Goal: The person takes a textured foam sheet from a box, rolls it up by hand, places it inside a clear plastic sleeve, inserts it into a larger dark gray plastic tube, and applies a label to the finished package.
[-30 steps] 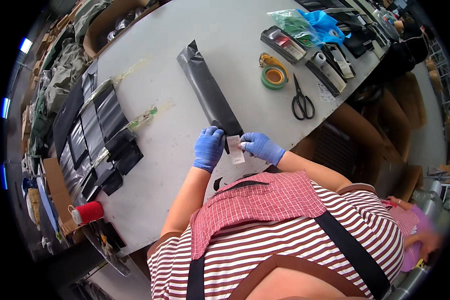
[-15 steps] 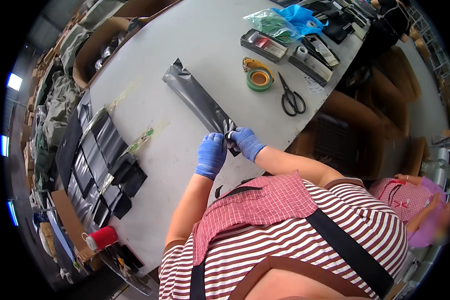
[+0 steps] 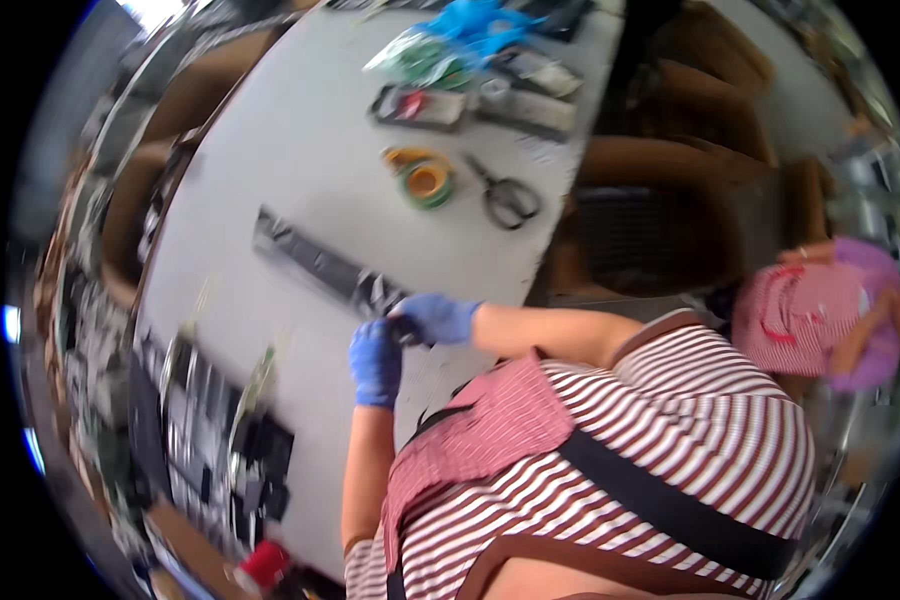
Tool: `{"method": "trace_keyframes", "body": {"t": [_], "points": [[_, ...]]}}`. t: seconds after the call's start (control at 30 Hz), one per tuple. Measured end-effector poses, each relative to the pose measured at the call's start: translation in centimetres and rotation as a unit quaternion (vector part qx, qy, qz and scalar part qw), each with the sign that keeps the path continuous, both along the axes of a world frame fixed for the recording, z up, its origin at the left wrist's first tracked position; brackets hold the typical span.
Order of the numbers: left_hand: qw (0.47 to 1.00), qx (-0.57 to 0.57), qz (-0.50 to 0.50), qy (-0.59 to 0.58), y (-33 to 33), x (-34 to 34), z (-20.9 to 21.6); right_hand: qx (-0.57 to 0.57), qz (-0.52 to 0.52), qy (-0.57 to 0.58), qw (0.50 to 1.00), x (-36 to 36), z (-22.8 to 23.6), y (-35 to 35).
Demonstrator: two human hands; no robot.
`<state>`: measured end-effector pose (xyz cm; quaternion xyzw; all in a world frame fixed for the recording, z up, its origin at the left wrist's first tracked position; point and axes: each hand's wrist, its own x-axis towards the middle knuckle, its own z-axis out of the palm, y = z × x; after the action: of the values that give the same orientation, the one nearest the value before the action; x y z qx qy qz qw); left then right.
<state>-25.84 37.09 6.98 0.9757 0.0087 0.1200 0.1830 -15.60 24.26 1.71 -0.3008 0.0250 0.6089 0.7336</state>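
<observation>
A long, narrow black plastic bag (image 3: 322, 262) lies slantwise on the grey-white table (image 3: 270, 150), its near end bunched up. My left hand (image 3: 376, 362), in a blue glove, is closed at that near end. Just to its right, my right hand (image 3: 436, 318), also blue-gloved, grips the same end from the far side. Blur hides the fingertips and whatever lies between them. Beyond the hands are a roll of green tape (image 3: 428, 184) with a yellow dispenser and black-handled scissors (image 3: 510, 203), both untouched.
Bundled flat black packages (image 3: 205, 430) lie at the left, near a red spool (image 3: 265, 565). Open small boxes (image 3: 420, 106), a blue plastic bag (image 3: 480, 30) and a clear bag stand at the far side. Cardboard boxes (image 3: 660, 160) and another person (image 3: 800, 320) are at the right.
The whole view has turned and blurred, so the table items sit further left. The black bag looks narrower and lies flatter across. Both hands still grip its near end.
</observation>
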Motion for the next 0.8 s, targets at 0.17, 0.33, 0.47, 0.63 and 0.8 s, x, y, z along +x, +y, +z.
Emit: {"method": "trace_keyframes", "body": {"t": [0.17,0.33,0.47,0.63,0.8], "points": [[0.938,-0.288,0.190,0.023,1.8,-4.7,-5.1,-0.302,-0.028,-0.625,0.719,0.7,2.5,-6.3],[0.670,-0.650,0.318,0.163,-1.3,-3.9,-4.7,-0.350,0.055,-0.712,0.606,2.0,1.9,-5.7],[0.676,-0.640,0.307,0.197,-1.7,-2.8,-6.3,-0.373,0.178,-0.700,0.582,3.5,1.9,-6.2],[0.641,-0.666,0.320,0.207,-2.2,-2.7,-6.3,-0.212,0.073,-0.754,0.617,1.3,4.2,-7.1],[0.617,-0.689,0.329,0.192,-2.4,-2.3,-5.2,-0.193,0.138,-0.810,0.536,-0.6,0.8,-4.1]]}}
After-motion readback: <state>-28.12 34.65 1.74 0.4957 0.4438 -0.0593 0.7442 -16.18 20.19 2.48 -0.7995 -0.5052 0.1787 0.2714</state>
